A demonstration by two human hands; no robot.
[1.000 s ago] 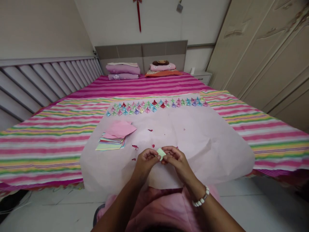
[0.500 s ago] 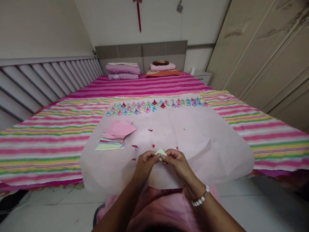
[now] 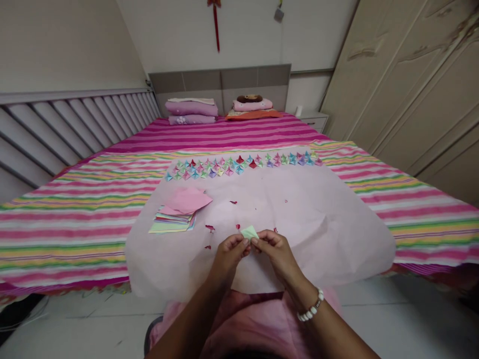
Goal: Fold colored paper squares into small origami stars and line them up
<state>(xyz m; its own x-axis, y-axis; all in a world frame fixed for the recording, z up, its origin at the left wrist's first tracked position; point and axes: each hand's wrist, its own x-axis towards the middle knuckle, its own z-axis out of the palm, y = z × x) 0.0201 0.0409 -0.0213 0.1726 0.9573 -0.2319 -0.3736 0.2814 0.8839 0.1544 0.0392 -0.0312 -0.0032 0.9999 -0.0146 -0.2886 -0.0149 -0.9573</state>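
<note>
A small folded piece of pale green paper (image 3: 249,231) is pinched between my two hands, above the near part of a white sheet (image 3: 292,199). My left hand (image 3: 231,249) grips its left lower edge with thumb and fingers. On the other side my right hand (image 3: 274,249), with a white beaded bracelet on the wrist, holds the right lower edge. Both thumbs nearly meet at the bottom corner. A stack of coloured square papers (image 3: 174,225), topped by pink sheets (image 3: 189,200), lies to the left of my hands.
Rows of small folded paper shapes (image 3: 239,164) in several colours line the sheet's far edge. Torn holes (image 3: 210,228) in the sheet show red beneath. The striped bed (image 3: 75,214) carries folded bedding (image 3: 191,108) at the headboard. A wardrobe (image 3: 407,75) stands at the right.
The green paper has turned slightly and its visible outline has changed between my fingers. Both hands have shifted only a little and keep hold of it.
</note>
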